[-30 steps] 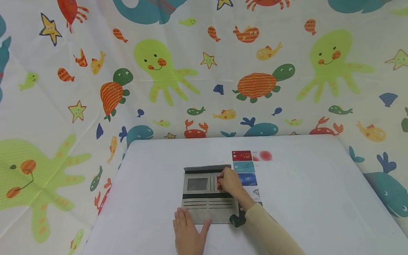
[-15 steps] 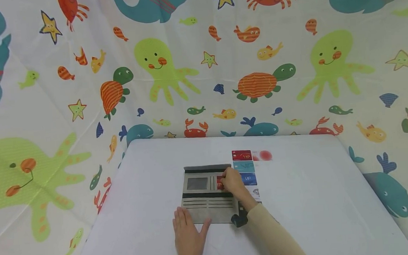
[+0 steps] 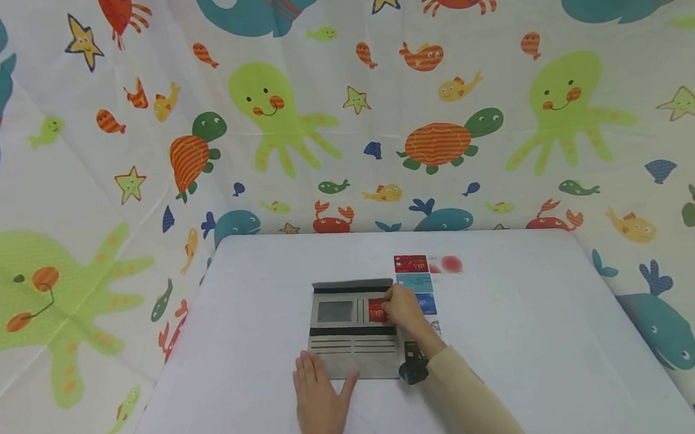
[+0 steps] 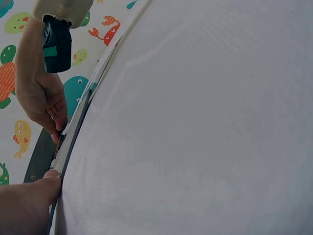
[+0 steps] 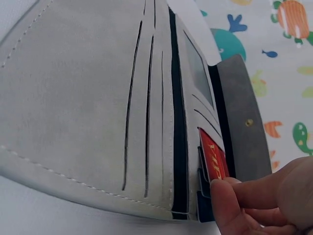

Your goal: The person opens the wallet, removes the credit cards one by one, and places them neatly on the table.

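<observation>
A grey wallet (image 3: 354, 364) lies unfolded on the white table, its card slots and a clear window (image 3: 335, 311) facing up. In one of its right-hand slots sits a red VIP card (image 3: 376, 310). My right hand (image 3: 406, 310) pinches that card at its outer edge between thumb and fingers, seen close in the right wrist view, where part of the card (image 5: 213, 155) stays hidden behind the fingers. My left hand (image 3: 321, 407) rests with straight fingers at the wallet's lower left edge, thumb spread along its near side.
Right of the wallet, a column of cards includes a red card (image 3: 410, 264), a teal card (image 3: 414, 283) and a blue card (image 3: 427, 303). A white card with a red circle (image 3: 450, 264) lies beside the top one. My right arm covers the column's lower part.
My right hand has shifted slightly to the right, and more of the red card shows beside its fingers. The left hand stays at the wallet's edge.
</observation>
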Demonstrator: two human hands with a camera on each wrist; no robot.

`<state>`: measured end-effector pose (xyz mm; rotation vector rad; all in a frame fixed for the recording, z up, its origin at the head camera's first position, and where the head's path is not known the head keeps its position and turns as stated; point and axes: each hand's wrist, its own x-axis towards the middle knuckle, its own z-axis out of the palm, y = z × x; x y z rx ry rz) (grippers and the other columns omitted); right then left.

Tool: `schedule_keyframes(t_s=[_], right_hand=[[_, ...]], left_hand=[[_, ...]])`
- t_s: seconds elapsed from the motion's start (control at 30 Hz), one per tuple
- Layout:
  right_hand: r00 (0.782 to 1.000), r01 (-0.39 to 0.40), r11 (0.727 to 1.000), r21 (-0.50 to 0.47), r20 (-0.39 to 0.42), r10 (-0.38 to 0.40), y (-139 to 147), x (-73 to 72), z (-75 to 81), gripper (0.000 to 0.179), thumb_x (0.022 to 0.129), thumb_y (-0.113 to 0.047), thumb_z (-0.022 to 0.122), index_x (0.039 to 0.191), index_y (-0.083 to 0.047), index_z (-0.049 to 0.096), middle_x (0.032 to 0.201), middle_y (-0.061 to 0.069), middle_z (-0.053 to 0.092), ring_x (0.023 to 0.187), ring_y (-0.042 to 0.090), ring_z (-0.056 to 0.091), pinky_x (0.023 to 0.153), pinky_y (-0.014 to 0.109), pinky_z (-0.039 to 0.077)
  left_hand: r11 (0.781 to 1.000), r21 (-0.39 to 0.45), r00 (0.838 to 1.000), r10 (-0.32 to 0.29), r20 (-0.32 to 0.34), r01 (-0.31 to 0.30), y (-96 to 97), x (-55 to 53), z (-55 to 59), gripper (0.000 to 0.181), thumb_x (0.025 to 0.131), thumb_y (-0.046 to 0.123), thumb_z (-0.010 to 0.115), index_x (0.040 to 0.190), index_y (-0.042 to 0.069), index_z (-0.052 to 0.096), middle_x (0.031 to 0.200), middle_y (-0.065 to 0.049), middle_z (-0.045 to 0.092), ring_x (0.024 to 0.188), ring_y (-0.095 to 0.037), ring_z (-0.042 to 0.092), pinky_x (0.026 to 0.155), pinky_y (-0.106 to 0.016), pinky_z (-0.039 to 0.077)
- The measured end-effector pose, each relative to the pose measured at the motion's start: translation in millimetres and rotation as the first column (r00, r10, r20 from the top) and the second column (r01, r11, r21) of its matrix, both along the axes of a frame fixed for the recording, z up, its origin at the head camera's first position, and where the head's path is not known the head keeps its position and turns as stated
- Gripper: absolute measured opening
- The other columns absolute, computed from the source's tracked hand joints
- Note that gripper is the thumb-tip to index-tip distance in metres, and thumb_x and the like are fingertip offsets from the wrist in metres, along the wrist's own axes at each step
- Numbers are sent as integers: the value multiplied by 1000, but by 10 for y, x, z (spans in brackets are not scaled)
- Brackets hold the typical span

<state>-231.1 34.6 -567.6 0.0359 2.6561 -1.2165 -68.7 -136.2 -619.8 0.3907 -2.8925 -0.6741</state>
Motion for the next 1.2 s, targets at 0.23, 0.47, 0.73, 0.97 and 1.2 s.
schedule_keyframes(t_s=[0.23,0.47,0.73,0.97,1.2], right_hand=[[1000,0,1000,17,16,0,13,1,4,20,96,-7,65,112,5,61,101,19,68,68,18,66,56,23,55],[998,-51,996,74,-26,53,9,27,-20,28,93,-16,71,110,1,59,87,13,67,57,16,62,49,23,51],[999,-24,997,75,-28,26,3,49,-52,33,91,-16,74,114,0,57,89,14,66,56,15,60,49,23,49],[1000,-4,999,40,7,3,53,47,-37,38,89,-14,75,118,2,55,93,16,67,56,16,61,49,22,50],[999,36,999,31,26,-37,148,38,-20,42,88,-15,76,119,6,58,96,17,68,61,16,62,53,23,50]], left_hand=[[1000,5,1000,2,6,-2,7,-5,3,105,85,61,69,148,-14,34,159,-33,28,150,-46,26,122,-58,24],[1000,14,999,5,34,-6,5,-6,14,105,85,63,67,149,-13,33,160,-32,26,151,-45,24,123,-57,22],[1000,17,1000,-1,19,1,11,1,1,106,85,62,68,149,-14,33,160,-33,26,151,-46,25,122,-58,23],[1000,17,1000,-6,-7,6,27,-1,-1,105,84,61,70,147,-15,34,158,-34,29,149,-47,28,121,-59,25],[1000,5,1000,3,6,-3,12,-2,-19,105,85,63,67,148,-15,34,159,-33,28,150,-46,26,122,-58,24]])
